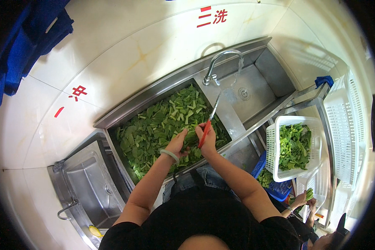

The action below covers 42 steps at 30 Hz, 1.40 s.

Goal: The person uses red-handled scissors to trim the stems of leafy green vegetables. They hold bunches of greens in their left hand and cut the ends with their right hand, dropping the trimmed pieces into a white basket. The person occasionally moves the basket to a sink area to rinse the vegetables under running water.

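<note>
My left hand point(177, 144), with a pale bangle at the wrist, grips a bunch of leafy greens point(191, 137) above the filled basin of a stainless steel sink. In my right hand point(207, 139) are red-handled scissors point(210, 122), their blades pointing up and away towards the faucet. The fingers of that hand also touch the greens. Beneath both hands, cut green leaves and stem pieces point(156, 120) fill the basin. Water runs from the curved metal faucet point(226, 52) into the neighbouring basin point(256, 81), near its drain.
A white plastic basket point(315, 147) of greens stands at the right, above a blue basket point(279, 190). More white baskets point(345, 125) are on a metal rack. At the lower right a co-worker's hands point(303, 201) hold greens. Another steel sink point(84, 175) lies at the left.
</note>
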Tool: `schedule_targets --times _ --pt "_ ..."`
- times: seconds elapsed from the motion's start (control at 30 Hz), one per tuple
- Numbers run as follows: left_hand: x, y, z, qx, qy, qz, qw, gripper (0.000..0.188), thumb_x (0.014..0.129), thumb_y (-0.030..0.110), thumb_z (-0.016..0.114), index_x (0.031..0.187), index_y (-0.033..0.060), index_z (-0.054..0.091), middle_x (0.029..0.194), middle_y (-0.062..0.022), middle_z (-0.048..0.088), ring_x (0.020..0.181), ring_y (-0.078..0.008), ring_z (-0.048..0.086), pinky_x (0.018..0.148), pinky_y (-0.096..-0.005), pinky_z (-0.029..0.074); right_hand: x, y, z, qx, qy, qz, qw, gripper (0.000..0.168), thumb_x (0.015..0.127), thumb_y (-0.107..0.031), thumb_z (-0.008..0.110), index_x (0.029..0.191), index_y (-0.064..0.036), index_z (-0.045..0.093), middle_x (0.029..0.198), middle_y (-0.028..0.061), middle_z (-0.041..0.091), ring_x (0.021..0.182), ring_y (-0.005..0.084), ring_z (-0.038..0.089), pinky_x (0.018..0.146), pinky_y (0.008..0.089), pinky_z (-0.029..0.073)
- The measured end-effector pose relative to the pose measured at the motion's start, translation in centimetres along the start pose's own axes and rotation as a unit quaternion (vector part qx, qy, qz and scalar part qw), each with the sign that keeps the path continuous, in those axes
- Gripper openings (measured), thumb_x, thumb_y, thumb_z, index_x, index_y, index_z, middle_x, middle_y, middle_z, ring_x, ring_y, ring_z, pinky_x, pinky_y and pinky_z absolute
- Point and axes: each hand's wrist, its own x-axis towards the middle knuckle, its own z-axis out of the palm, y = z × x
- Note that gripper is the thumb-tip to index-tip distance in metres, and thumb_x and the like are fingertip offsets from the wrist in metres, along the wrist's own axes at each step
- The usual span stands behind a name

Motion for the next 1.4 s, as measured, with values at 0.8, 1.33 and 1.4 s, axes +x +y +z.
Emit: schedule_targets --times 0.8,1.33,1.4 --pt "4.6 3.6 -0.5 0.371 0.226 0.349 0.831 0.038 0.102 0.035 0.035 0.101 -0.0015 0.045 0.07 -0.0157 0.057 0.058 -0.0308 0.056 0.056 -0.0435 0.046 -2.6 -3.0 -6.2 -0.169 -0.376 0.351 0.841 0.09 0.081 -0.078 0.046 0.141 -0.012 0.028 0.112 0.006 0.049 0.081 0.0132 0.05 0.066 0.0292 0.045" --pt "4.7 2.2 -1.5 0.57 0.263 0.509 0.589 0.023 0.097 0.02 0.047 0.105 -0.0013 0.046 0.049 -0.0111 0.05 0.041 -0.0296 0.052 0.037 -0.0408 0.041 -2.2 -4.7 -2.6 -0.166 -0.306 0.383 0.856 0.051 0.089 -0.055 0.055 0.08 -0.005 0.055 0.057 0.0058 0.051 0.045 0.0163 0.053 0.041 0.0298 0.042" --pt "5.0 1.5 -1.5 0.57 0.248 0.528 0.579 0.021 0.097 0.02 0.047 0.102 -0.0001 0.047 0.049 -0.0114 0.049 0.04 -0.0299 0.05 0.036 -0.0415 0.04 -1.3 -4.0 -2.9 -0.213 -0.276 0.341 0.873 0.054 0.089 -0.058 0.053 0.081 -0.004 0.055 0.059 0.0059 0.051 0.043 0.0166 0.052 0.038 0.03 0.04"
